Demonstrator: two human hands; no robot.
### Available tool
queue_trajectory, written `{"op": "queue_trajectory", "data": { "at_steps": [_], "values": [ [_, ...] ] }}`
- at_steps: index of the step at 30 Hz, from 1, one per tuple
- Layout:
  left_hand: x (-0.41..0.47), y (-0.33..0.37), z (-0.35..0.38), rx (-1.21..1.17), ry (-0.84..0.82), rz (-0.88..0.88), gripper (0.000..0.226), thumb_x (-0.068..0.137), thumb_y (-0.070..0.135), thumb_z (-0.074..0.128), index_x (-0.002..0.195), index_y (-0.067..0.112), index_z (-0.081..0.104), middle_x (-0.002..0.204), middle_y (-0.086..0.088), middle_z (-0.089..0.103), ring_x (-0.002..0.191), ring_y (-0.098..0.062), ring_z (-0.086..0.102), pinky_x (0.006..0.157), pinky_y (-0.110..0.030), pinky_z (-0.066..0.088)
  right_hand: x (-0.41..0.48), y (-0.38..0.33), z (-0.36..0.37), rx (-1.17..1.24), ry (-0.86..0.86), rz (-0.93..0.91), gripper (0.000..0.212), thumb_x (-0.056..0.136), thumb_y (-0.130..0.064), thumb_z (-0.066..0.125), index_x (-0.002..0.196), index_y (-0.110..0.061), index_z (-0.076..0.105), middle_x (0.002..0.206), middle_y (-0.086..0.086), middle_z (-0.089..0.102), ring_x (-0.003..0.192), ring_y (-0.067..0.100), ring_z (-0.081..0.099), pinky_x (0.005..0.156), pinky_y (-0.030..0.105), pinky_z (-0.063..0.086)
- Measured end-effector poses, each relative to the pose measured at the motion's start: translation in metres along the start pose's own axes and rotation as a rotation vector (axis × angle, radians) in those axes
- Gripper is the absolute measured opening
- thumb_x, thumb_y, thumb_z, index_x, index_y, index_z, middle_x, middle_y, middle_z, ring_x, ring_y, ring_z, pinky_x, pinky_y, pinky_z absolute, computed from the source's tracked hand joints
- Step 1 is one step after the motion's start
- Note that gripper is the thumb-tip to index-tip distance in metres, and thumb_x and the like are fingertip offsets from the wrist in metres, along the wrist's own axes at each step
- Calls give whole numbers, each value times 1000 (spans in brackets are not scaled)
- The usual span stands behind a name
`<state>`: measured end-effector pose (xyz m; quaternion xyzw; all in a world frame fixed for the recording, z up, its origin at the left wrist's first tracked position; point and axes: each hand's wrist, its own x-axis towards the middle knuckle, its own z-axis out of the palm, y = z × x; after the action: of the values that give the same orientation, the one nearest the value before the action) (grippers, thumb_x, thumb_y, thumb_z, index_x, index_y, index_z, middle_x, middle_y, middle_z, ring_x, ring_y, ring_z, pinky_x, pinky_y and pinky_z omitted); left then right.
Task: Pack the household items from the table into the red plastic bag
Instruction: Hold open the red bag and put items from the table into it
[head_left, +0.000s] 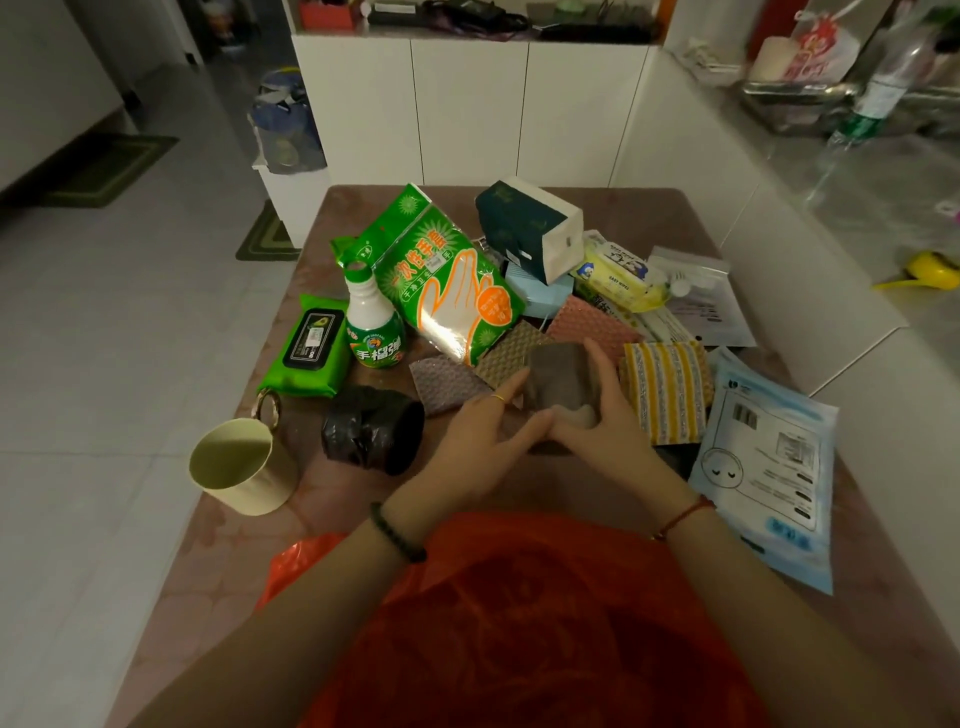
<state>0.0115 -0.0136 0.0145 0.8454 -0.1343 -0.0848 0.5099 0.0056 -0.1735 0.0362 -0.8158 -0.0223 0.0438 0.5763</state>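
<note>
The red plastic bag (545, 623) lies crumpled at the near edge of the table (519, 488), under my forearms. Both hands meet over a folded grey cloth (558, 376) in the middle. My left hand (478, 441) holds its left side, fingers stretched along it. My right hand (602, 415) grips its right side, thumb on top. Around it lie a green glove pack (447, 280), a spray bottle (371, 322), green wet wipes (311, 345), a black bag roll (371, 428), a cream cup (239, 467) and a striped cloth (667, 392).
A dark tissue pack (530, 228), yellow wipes (621, 275), patterned dishcloths (509, 351) and a blue-white mask packet (766, 467) crowd the far and right parts. White cabinets (467, 104) stand behind the table. A white counter (831, 171) runs along the right; tiled floor lies left.
</note>
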Motion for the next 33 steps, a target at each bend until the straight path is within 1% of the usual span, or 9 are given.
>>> {"op": "queue_trajectory", "data": {
  "at_steps": [4,7,10,14,22,26,28,31,33],
  "values": [
    [-67,10,-25,120,145,313,50,84,56,49,127,31,44,127,14,50,122,-1,45,104,-16,33,-43,-27,-12,54,-182,-88,101,66,-33,79,142,-41,14,142,-21,32,129,-1,40,101,24,43],
    [-108,-14,-31,121,160,335,42,83,54,52,119,33,46,118,22,47,118,6,45,101,-12,35,-76,-23,-9,36,-384,-90,94,72,-18,76,140,-39,14,133,-38,26,118,-25,35,92,4,40],
    [-128,-37,-38,236,9,154,68,72,73,47,130,40,34,131,25,40,122,7,40,105,-19,33,-99,-5,9,-69,-594,-50,89,74,-20,75,136,-45,15,138,-35,22,122,-26,29,94,0,34],
    [-143,-60,-44,697,-264,21,107,55,88,27,145,30,17,149,4,35,136,-16,34,112,-35,20,-111,24,37,-177,-735,19,92,71,-31,78,139,-46,18,143,-28,26,129,-17,28,105,12,34],
    [-140,-69,-52,743,-274,-157,86,73,72,37,144,25,26,139,-6,48,123,-24,49,96,-31,40,-111,44,61,-395,-708,-15,85,72,-35,74,141,-35,25,136,-23,29,130,-4,28,105,10,27],
    [-132,-72,-58,769,-190,-258,47,91,18,48,137,14,38,137,-11,51,125,-27,46,98,-33,37,-98,36,64,-442,-228,-362,28,80,-28,63,107,-23,64,108,-8,62,104,1,52,95,28,46],
    [-128,-72,-63,705,-127,-238,43,88,11,47,131,13,45,131,-12,56,121,-28,50,96,-34,39,-86,35,64,-624,-9,-498,32,75,-24,63,107,-22,62,109,3,64,106,9,48,97,25,43],
    [-121,-68,-71,594,-59,-169,37,85,5,45,120,14,52,117,-13,63,112,-29,57,90,-38,45,-62,34,67,-990,-78,-446,49,72,-34,63,119,-24,57,118,5,64,114,23,54,102,44,36],
    [-113,-66,-77,575,-29,-165,34,85,5,44,116,17,53,114,-11,63,107,-28,58,87,-38,46,-52,27,68,-887,-160,-301,32,82,-28,53,111,-20,62,108,5,69,106,27,61,96,39,43]
  ]
}}
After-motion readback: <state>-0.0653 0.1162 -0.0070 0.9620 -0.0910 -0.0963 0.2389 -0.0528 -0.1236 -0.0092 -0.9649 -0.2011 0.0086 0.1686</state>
